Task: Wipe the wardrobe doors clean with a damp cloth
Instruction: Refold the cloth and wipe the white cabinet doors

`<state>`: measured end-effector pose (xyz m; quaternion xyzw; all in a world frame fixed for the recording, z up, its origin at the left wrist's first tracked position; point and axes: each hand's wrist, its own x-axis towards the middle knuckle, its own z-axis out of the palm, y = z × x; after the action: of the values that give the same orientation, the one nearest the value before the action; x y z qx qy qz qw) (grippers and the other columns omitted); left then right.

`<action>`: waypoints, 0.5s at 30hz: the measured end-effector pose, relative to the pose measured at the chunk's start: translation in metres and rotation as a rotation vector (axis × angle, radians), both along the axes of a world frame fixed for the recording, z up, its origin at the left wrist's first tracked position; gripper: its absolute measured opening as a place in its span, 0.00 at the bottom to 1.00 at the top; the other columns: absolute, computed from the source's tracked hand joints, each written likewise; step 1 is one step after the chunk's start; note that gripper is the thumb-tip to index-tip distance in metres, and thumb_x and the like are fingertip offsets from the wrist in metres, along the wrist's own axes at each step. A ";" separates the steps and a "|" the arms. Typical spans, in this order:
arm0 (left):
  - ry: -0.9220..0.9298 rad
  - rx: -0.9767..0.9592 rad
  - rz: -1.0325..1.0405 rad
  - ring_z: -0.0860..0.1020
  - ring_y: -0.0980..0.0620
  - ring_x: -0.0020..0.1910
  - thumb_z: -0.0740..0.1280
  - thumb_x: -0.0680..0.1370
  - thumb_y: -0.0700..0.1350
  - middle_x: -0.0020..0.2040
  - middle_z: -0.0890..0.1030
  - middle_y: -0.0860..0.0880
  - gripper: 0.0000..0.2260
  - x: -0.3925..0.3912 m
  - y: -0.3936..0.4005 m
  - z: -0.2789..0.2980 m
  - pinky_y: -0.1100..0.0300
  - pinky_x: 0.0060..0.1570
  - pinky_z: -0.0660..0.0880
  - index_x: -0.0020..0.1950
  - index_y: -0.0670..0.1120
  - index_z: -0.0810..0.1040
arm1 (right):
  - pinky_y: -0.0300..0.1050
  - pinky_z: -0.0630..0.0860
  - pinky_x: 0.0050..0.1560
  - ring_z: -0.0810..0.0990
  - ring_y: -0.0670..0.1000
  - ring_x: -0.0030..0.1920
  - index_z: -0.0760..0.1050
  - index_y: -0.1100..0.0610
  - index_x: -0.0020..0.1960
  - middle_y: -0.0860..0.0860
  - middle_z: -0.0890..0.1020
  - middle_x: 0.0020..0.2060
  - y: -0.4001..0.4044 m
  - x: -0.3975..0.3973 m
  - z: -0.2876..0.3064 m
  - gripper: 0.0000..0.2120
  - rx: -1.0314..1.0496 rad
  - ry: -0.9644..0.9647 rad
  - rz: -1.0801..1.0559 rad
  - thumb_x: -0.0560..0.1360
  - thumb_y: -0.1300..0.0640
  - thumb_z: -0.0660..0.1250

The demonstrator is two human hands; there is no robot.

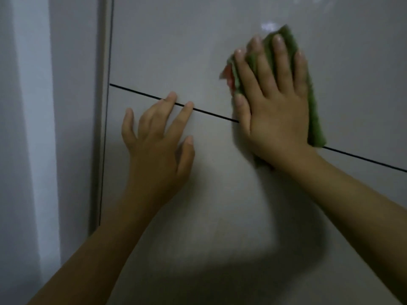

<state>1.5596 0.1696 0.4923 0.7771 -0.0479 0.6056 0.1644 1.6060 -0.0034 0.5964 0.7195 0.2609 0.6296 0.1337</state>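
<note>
My right hand (pixel 273 111) presses the green cloth (pixel 312 119) flat, fingers straight, its long axis upright on the wardrobe door (pixel 176 51); left hand (pixel 154 146) braces beside, holding nothing.

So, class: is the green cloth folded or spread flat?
Folded: the cloth shows bunched layers beside the fingers of the right hand pressing it.

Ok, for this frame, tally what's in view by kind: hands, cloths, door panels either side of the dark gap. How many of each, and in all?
Hands: 2, the left hand flat on the door, the right hand pressing the cloth
Cloths: 1, the green cloth
Door panels: 2, the upper panel and the lower panel, split by the dark gap
Total: 5
</note>
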 end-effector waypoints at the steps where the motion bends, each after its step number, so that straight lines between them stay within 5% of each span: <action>1: -0.019 -0.002 -0.018 0.65 0.48 0.69 0.55 0.78 0.50 0.72 0.68 0.42 0.23 0.001 0.003 -0.001 0.41 0.70 0.50 0.72 0.44 0.68 | 0.57 0.45 0.74 0.54 0.61 0.75 0.54 0.55 0.77 0.56 0.58 0.76 0.011 -0.001 -0.008 0.26 -0.011 0.021 0.011 0.81 0.49 0.49; 5: -0.083 -0.073 -0.048 0.65 0.49 0.69 0.55 0.78 0.48 0.71 0.69 0.42 0.22 -0.001 0.017 -0.006 0.42 0.70 0.51 0.70 0.41 0.69 | 0.57 0.46 0.74 0.55 0.58 0.75 0.65 0.55 0.72 0.54 0.58 0.75 0.016 -0.002 -0.097 0.24 -0.511 0.137 0.068 0.79 0.49 0.55; 8: -0.059 -0.171 0.000 0.62 0.47 0.71 0.54 0.78 0.49 0.72 0.67 0.40 0.23 -0.007 0.031 -0.023 0.42 0.71 0.50 0.71 0.41 0.68 | 0.54 0.48 0.75 0.54 0.55 0.76 0.61 0.52 0.75 0.52 0.58 0.75 -0.003 -0.002 -0.113 0.25 -0.717 0.153 0.022 0.79 0.48 0.55; 15: -0.033 -0.353 0.011 0.54 0.45 0.75 0.57 0.76 0.48 0.76 0.56 0.40 0.28 -0.006 0.052 -0.075 0.41 0.71 0.49 0.75 0.42 0.60 | 0.59 0.49 0.74 0.53 0.60 0.76 0.54 0.54 0.77 0.56 0.57 0.76 0.078 0.001 -0.027 0.25 -0.277 -0.004 0.042 0.82 0.49 0.49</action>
<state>1.5538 0.2217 0.4169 0.7265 0.0606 0.6180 0.2943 1.6073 0.0750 0.5690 0.6872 0.3601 0.5917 0.2190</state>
